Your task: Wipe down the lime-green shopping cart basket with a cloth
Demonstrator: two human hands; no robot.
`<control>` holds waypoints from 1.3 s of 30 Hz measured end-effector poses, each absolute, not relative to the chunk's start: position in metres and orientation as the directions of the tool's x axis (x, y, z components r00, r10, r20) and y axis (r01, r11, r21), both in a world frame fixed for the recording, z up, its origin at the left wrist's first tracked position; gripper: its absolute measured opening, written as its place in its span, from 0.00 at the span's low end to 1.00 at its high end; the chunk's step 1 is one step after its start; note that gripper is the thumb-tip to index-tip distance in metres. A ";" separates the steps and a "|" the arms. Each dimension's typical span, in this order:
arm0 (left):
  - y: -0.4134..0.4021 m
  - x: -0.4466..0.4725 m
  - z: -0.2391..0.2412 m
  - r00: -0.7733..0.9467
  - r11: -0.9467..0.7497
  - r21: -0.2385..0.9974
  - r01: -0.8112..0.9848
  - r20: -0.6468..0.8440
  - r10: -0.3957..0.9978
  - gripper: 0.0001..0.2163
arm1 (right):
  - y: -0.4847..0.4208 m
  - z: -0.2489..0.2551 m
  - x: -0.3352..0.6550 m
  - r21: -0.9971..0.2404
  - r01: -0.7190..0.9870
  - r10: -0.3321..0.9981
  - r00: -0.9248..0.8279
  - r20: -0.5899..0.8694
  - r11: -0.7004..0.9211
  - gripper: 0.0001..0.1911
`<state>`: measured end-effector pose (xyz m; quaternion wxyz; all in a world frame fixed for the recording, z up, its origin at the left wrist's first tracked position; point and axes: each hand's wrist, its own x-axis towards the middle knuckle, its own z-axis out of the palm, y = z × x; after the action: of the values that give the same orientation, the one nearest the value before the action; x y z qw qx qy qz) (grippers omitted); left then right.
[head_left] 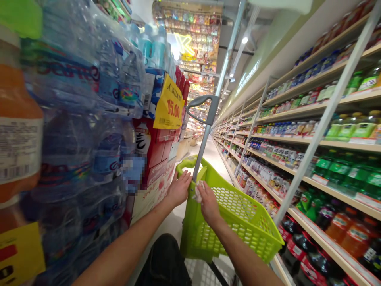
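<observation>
A lime-green shopping basket (238, 214) with perforated sides stands in front of my knee, with nothing visible inside it. Its long grey pull rod (203, 151) rises tilted to the right and carries a dark grey loop handle (212, 110). My left hand (179, 187) is closed on the basket's upper left corner, fingertips beside the foot of the rod. Pinched in my right hand (209, 201) is a crumpled white tissue (197, 192), pressed to the basket's rim just right of the rod. The fingers partly cover the tissue.
Stacked packs of bottled water (71, 147) rise close on my left, beside red drink cartons (157, 147) with a yellow price sign (169, 104). Long drink shelves (339, 186) line the right side. A pale aisle floor (218, 159) runs ahead between them.
</observation>
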<state>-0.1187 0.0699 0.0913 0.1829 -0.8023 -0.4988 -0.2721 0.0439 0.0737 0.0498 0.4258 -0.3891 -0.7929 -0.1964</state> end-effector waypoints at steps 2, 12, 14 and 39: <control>0.072 -0.121 0.094 0.368 -0.460 -0.012 0.888 0.618 0.695 0.24 | 0.069 0.068 0.060 0.097 0.778 0.382 -0.409 0.829 0.621 0.23; 0.078 -0.123 0.103 0.229 -0.306 0.029 0.952 0.595 0.770 0.27 | 0.089 0.290 0.019 0.425 0.818 0.258 -0.539 0.802 0.388 0.22; 0.079 -0.127 0.102 0.256 -0.328 0.018 0.944 0.585 0.770 0.27 | 0.089 0.259 0.019 0.520 0.759 0.316 -0.642 0.699 0.391 0.21; 0.067 -0.106 0.074 0.346 -0.377 -0.132 0.917 0.735 0.583 0.29 | 0.042 -0.026 0.075 0.225 0.779 0.435 -0.536 0.724 0.585 0.20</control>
<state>-0.1063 0.0674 0.0742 0.2755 -0.7726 -0.4854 -0.3025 0.0750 0.0424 -0.0259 0.3151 -0.3646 -0.8325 -0.2734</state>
